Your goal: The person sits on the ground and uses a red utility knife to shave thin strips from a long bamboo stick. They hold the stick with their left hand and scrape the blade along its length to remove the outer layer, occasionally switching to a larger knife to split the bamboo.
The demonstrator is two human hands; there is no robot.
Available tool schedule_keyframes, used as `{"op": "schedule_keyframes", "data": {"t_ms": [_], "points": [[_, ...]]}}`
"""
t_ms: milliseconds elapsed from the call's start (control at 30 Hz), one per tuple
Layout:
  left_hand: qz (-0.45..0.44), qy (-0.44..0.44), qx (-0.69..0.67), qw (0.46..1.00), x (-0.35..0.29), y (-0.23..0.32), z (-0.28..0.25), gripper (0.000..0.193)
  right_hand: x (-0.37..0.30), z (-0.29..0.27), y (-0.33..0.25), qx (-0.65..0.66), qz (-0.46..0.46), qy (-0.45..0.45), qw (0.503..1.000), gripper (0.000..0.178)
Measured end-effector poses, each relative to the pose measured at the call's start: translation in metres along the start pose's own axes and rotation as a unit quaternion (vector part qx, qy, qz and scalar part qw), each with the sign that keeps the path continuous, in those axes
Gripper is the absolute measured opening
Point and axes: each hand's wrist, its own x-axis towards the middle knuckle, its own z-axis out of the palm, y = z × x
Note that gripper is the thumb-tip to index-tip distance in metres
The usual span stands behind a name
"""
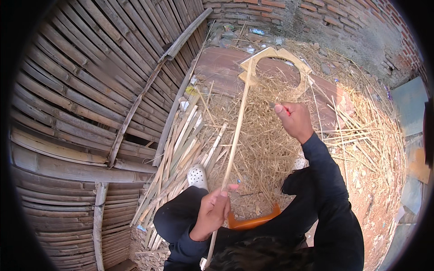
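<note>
My left hand [211, 213] is closed around a long, pale bamboo strip [236, 135]. The strip slants from between my legs up toward the far boards, where its tip overlaps a cut-out wooden panel. Off to the right of the strip, my right hand [296, 118] grips a small knife [286, 111] with red on its handle. A short dark tip shows at the thumb, while the fist hides most of the tool. The knife is apart from the strip. Curly bamboo shavings [260, 135] lie heaped on the ground below both hands.
Split bamboo strips [181, 153] are piled at the left, beside a bamboo slat wall [90, 90]. The wooden panel with a round hole [253, 58] lies on brown boards [219, 67] ahead. A brick wall [334, 27] closes the far side. An orange plastic edge [253, 222] shows between my legs.
</note>
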Motion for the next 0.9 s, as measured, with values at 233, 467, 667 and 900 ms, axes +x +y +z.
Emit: {"op": "schedule_keyframes", "data": {"t_ms": [233,467,667,900], "points": [[0.015,0.01,-0.013,1.0,0.012,0.0,0.011,0.038,-0.052,0.03,-0.066,0.014,-0.206,-0.146,0.968,0.058],[0.007,0.015,-0.009,1.0,0.014,-0.003,0.018,0.036,-0.037,0.042,-0.055,-0.006,-0.181,-0.134,0.974,0.058],[0.02,0.034,-0.012,0.999,0.016,-0.01,0.014,0.03,-0.06,0.052,-0.067,0.024,-0.256,-0.12,0.959,0.063],[0.007,0.023,-0.018,1.0,0.011,-0.009,0.017,0.033,-0.037,0.057,-0.051,-0.02,-0.2,-0.068,0.977,0.064]]}}
